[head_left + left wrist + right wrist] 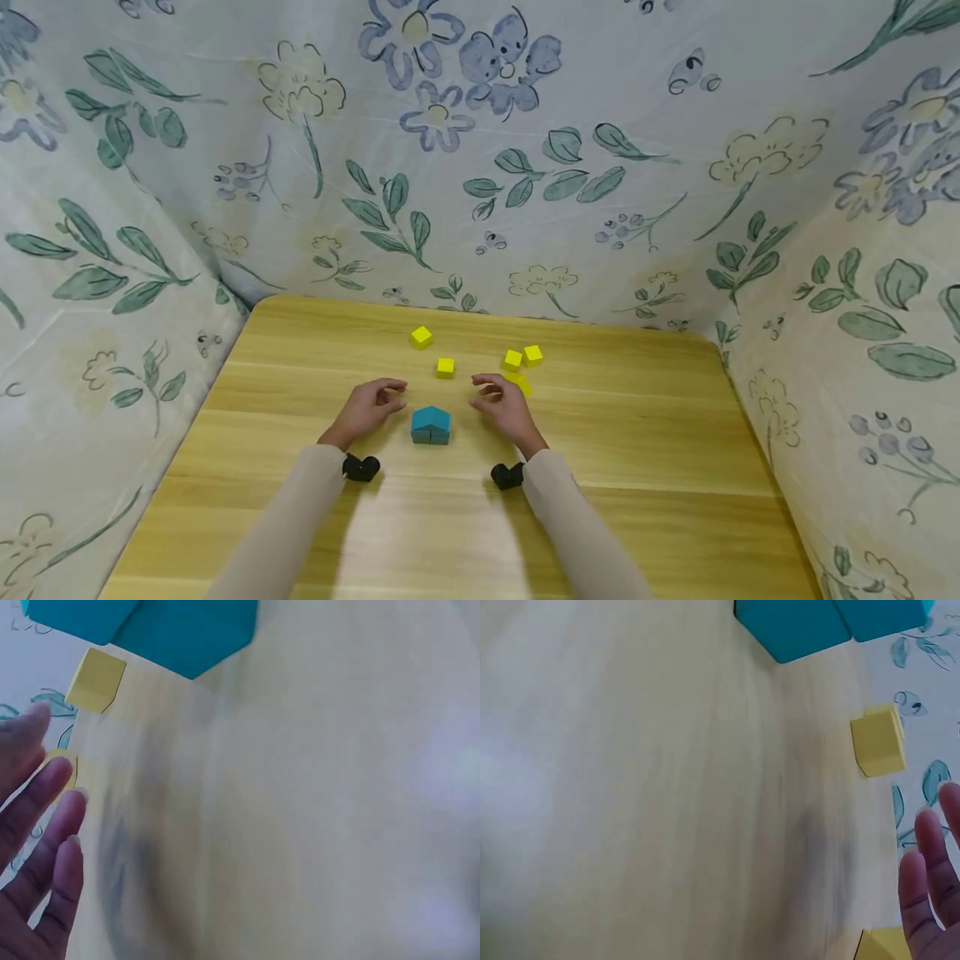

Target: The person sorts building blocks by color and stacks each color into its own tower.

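A small house-shaped cluster of teal blocks stands on the table between the two hands, with a peaked top. In the left wrist view some teal blocks show at the top, touching each other. My left hand is held to the left of the cluster, fingers loosely bent, nothing in its grasp. On the other side my right hand hovers likewise, holding nothing, its fingers close to a yellow block. Neither hand touches the teal blocks. One yellow cube sits just behind the cluster.
Farther back lie another yellow cube and, to the right, two yellow cubes side by side. The wooden table is bordered by floral cloth at the back and sides. Black wrist devices are worn on both wrists.
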